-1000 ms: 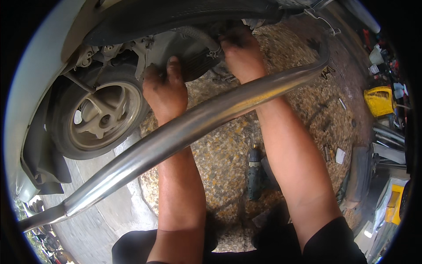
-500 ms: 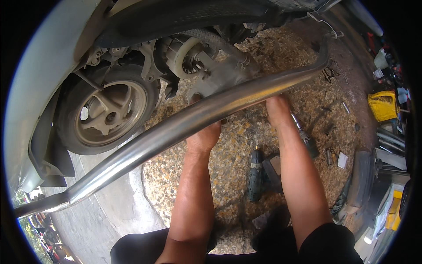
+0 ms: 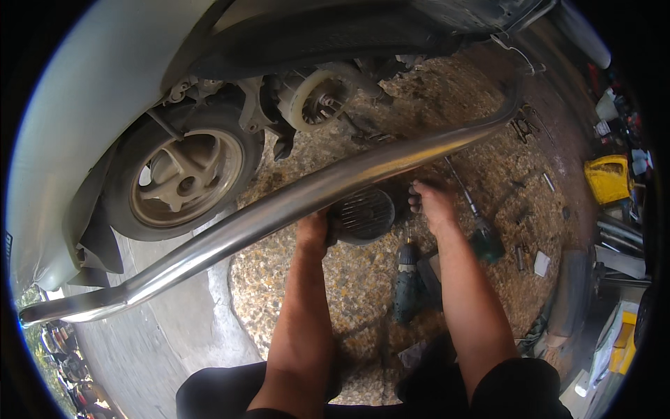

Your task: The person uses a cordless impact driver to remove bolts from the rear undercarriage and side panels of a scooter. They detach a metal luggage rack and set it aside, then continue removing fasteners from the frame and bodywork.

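Observation:
Below the shiny metal bar (image 3: 300, 195) that crosses the view, my left hand (image 3: 314, 227) is closed on the edge of a round dark slatted cover (image 3: 366, 216). Part of the cover and my left fingers are hidden by the bar and the cover itself. To the right of the cover, apart from it, is my right hand (image 3: 431, 204), its fingers curled in. Whatever it may hold is too small to make out. Farther off, a pale ring and fan (image 3: 314, 105) lie exposed on the engine beside the spoked wheel (image 3: 187, 183).
A cordless drill (image 3: 405, 283) lies upright to the view between my forearms. A screwdriver (image 3: 476, 211) lies past my right wrist. Small metal pieces (image 3: 520, 257) and a white scrap (image 3: 541, 263) dot the pebbled ground. A yellow container (image 3: 607, 176) stands at far right.
The cover has come away from the engine side, toward me and under the bar, in my left hand. My right hand has dropped nearer from behind the bar, now showing curled fingers.

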Motion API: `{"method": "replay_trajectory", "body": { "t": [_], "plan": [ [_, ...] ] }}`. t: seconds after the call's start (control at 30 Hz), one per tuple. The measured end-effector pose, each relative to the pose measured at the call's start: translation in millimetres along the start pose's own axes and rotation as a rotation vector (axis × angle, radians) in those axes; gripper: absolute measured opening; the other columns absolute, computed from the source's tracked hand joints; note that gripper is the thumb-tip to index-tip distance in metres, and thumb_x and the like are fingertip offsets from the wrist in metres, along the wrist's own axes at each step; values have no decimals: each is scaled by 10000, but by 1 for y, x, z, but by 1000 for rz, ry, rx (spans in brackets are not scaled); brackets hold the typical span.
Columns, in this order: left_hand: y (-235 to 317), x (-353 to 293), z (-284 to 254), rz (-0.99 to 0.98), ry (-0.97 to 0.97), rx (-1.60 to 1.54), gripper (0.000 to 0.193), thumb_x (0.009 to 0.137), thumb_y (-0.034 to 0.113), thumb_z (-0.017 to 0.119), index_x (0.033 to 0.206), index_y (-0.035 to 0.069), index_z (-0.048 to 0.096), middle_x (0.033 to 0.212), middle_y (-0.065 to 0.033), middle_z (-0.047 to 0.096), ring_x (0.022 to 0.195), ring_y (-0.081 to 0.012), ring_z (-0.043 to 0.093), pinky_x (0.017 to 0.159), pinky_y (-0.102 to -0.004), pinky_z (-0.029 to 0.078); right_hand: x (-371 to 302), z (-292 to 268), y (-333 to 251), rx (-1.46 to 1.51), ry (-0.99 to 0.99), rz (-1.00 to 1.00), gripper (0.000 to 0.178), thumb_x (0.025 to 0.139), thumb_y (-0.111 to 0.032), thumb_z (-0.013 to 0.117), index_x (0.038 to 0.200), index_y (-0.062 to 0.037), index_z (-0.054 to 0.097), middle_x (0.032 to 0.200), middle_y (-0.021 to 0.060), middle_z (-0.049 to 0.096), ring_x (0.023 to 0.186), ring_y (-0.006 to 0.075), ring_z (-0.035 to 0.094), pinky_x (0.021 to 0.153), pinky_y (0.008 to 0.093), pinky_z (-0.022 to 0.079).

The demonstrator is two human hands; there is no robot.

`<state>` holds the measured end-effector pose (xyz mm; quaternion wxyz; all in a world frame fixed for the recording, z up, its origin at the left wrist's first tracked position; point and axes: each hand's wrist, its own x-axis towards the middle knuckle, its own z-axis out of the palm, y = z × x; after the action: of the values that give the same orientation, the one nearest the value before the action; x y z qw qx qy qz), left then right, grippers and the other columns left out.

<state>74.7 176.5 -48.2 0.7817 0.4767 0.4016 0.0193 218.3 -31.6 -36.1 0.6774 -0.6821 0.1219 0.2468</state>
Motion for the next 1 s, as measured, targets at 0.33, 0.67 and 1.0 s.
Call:
{"method": "replay_trajectory", "body": {
  "t": [0.33, 0.67, 1.0],
  "plan": [
    [-3, 29, -28, -84, -25, -336, 313, 974, 378, 470, 735, 176, 492, 537, 19, 454, 423, -136, 423, 362, -250, 356, 17, 34, -11, -40, -35, 62, 83, 865, -90, 636, 928, -37, 624, 785, 51, 619, 583, 154, 600, 487, 282, 516],
    [-12, 76, -55, -154, -172, -592, 181, 981, 368, 501, 987, 196, 558, 748, 67, 606, 558, -41, 580, 438, -179, 502, 24, 30, -13, 139, -85, 128, 242, 910, -110, 567, 1132, -14, 553, 962, 127, 634, 789, 232, 658, 648, 347, 581],
    [-31, 148, -16, -106, -169, -709, 194, 917, 240, 501, 795, 105, 568, 663, -44, 546, 563, -195, 539, 516, -350, 478, 0, -16, 38, 59, -97, 282, 163, 915, -139, 596, 1044, -41, 590, 819, 77, 659, 683, 187, 659, 582, 311, 553]
  ]
}}
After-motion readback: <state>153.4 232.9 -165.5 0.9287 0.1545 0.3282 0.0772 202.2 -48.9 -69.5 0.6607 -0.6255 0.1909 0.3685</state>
